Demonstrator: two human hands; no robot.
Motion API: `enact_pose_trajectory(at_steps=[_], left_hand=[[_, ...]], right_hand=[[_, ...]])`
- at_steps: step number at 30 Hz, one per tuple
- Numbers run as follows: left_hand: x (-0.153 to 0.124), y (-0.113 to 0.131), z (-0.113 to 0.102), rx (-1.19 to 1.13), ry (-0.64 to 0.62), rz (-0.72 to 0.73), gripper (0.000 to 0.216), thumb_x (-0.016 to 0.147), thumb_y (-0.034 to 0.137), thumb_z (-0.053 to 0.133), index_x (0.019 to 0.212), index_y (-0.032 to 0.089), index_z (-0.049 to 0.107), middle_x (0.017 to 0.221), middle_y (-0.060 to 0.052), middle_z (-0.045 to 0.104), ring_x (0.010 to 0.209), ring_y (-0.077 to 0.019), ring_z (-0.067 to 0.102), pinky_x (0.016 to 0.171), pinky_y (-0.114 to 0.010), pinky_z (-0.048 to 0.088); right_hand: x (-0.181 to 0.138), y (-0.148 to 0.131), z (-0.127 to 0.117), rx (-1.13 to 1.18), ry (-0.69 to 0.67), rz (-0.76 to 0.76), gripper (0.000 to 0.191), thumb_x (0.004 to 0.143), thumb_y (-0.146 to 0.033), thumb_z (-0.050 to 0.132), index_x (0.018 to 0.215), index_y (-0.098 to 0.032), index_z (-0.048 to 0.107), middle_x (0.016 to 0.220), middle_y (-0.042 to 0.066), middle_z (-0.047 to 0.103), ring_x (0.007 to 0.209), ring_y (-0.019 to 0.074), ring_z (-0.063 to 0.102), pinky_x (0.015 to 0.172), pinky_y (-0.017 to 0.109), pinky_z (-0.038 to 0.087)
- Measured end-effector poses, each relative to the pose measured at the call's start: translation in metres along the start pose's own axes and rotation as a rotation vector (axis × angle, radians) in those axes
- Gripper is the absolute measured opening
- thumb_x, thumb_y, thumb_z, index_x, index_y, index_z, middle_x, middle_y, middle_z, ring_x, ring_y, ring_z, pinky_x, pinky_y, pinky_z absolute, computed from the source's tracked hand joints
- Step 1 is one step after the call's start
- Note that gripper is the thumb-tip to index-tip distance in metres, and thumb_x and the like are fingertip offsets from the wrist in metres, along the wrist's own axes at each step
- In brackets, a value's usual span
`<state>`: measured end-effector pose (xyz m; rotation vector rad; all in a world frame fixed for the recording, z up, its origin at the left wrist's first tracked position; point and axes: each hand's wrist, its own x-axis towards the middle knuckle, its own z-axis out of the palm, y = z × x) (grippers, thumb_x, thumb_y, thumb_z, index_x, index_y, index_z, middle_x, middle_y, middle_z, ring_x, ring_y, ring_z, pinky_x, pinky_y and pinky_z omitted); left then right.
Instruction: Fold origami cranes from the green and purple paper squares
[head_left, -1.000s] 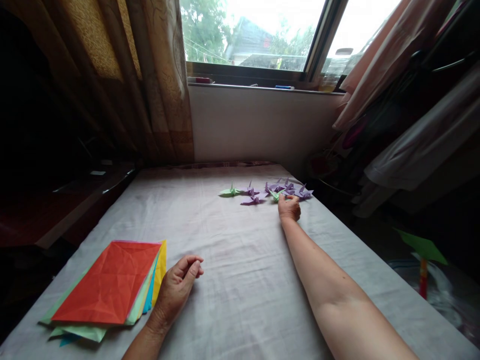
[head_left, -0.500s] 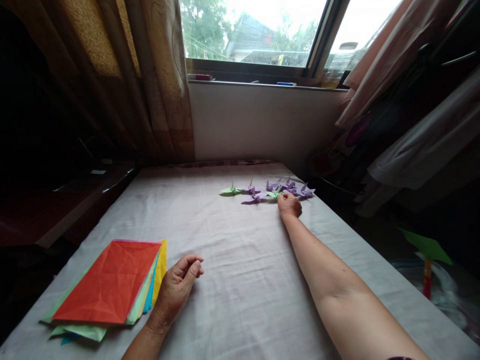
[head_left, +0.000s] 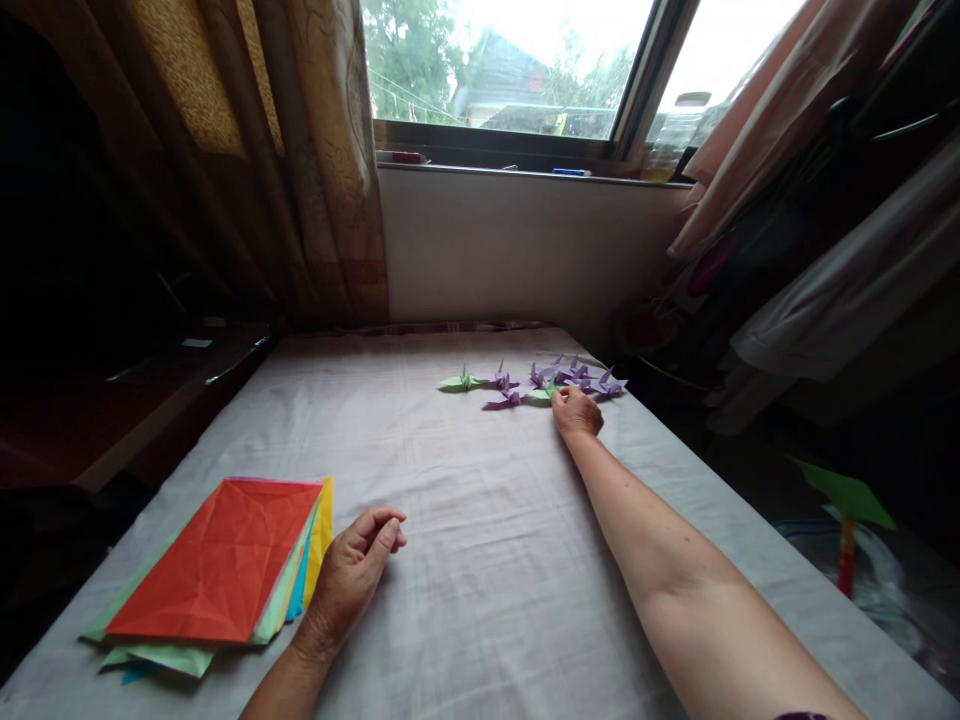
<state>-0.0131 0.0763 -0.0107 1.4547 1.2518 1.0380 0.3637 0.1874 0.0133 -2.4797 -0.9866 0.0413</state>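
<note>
My right hand (head_left: 579, 412) reaches to the far right part of the cloth, its fingertips pinching a green paper crane (head_left: 542, 396). Several purple paper cranes (head_left: 609, 384) cluster behind and beside that hand, partly hidden by one another. Another green crane (head_left: 462, 381) sits at the left end of the group. My left hand (head_left: 358, 560) rests on the cloth with loosely curled fingers, thumb against them and nothing visible inside. Just left of it lies a stack of coloured paper (head_left: 217, 565), a creased red-orange sheet on top with green, blue and yellow edges showing beneath.
A pale cloth (head_left: 450, 620) covers the table up to the wall under the window. Brown curtains (head_left: 330, 170) hang at the left and clothes (head_left: 810, 300) at the right. Off the right edge is a green paper piece (head_left: 844, 490) on a red stick, beside clear plastic.
The green crane at my right fingertips has shifted slightly left and lower, the hand moving with it. My left hand stays where it was.
</note>
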Motion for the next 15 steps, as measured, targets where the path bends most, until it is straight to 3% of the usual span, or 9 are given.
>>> enact_pose_trajectory(at_steps=[7, 15], left_hand=[[0.003, -0.012, 0.001, -0.007, 0.012, 0.019, 0.042, 0.076, 0.059, 0.061, 0.088, 0.019, 0.068, 0.066, -0.001, 0.066, 0.066, -0.0175, 0.063, 0.064, -0.027, 0.051], [0.0, 0.006, 0.0, -0.011, 0.006, 0.042, 0.038, 0.075, 0.055, 0.063, 0.085, 0.019, 0.069, 0.065, -0.001, 0.067, 0.064, -0.0168, 0.062, 0.064, -0.027, 0.052]], right_hand=[[-0.009, 0.009, 0.004, -0.012, -0.039, -0.01, 0.032, 0.091, -0.039, 0.051, 0.112, -0.022, 0.069, 0.099, 0.011, 0.072, 0.089, 0.0226, 0.065, 0.071, 0.028, 0.044], [-0.032, 0.013, -0.003, -0.034, -0.103, -0.063, 0.027, 0.089, -0.03, 0.05, 0.104, -0.024, 0.072, 0.097, 0.007, 0.073, 0.087, 0.0214, 0.066, 0.068, 0.026, 0.042]])
